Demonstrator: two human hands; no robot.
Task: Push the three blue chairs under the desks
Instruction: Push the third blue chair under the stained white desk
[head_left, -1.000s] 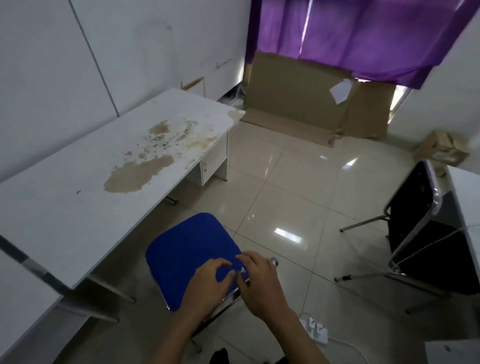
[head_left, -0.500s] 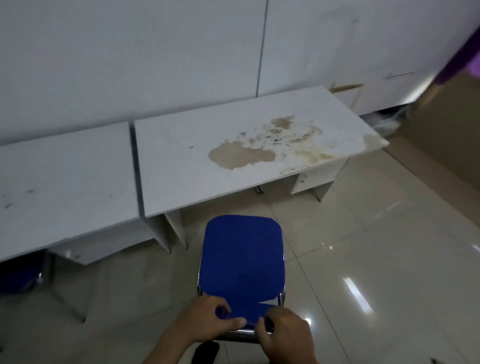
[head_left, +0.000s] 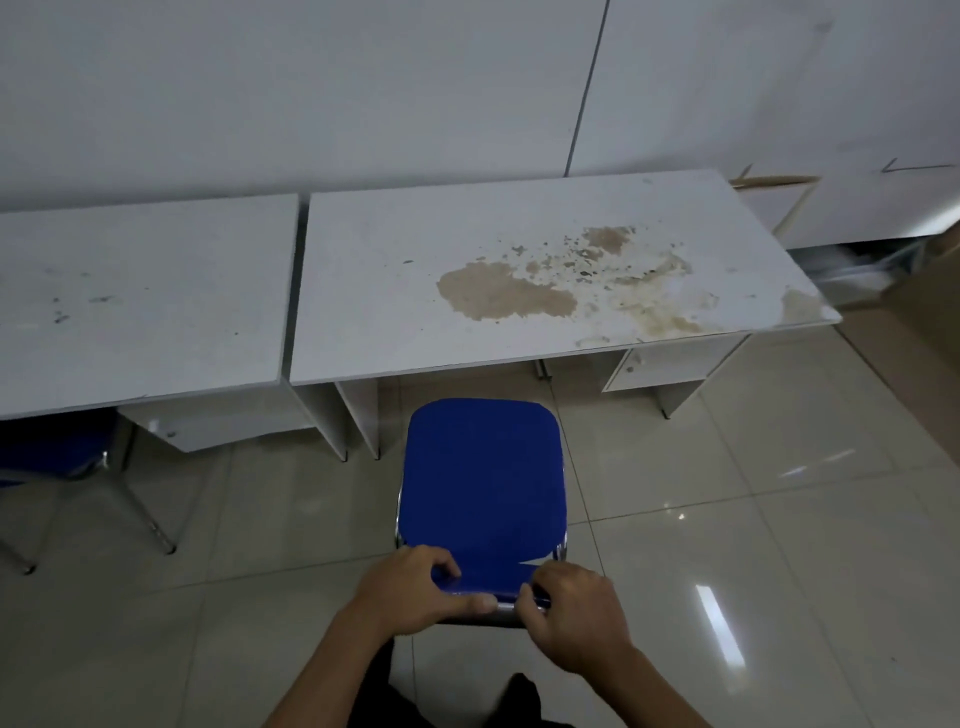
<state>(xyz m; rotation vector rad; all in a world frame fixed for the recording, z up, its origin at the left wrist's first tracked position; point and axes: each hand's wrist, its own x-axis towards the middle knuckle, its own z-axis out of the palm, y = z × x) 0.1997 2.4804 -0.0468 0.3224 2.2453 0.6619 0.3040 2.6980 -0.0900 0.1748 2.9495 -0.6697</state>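
A blue chair (head_left: 480, 478) with a chrome frame stands on the tiled floor just in front of the stained white desk (head_left: 395, 291), its far seat edge level with the desk's front edge. My left hand (head_left: 410, 592) and my right hand (head_left: 574, 618) both grip the top of its backrest, close together. A second blue chair (head_left: 49, 447) sits partly under the left white desk (head_left: 145, 291) at the far left, mostly hidden by the desktop.
Both desks stand side by side against a white panel wall. A drawer unit (head_left: 665, 364) hangs under the stained desk's right end, and desk side panels (head_left: 358, 415) stand left of the chair. Cardboard (head_left: 914, 332) lies on the floor at right.
The view has swung left so the chair now faces the stained desk squarely. Both hands kept hold of the backrest, and the chair's seat has come closer to the desk's front edge.
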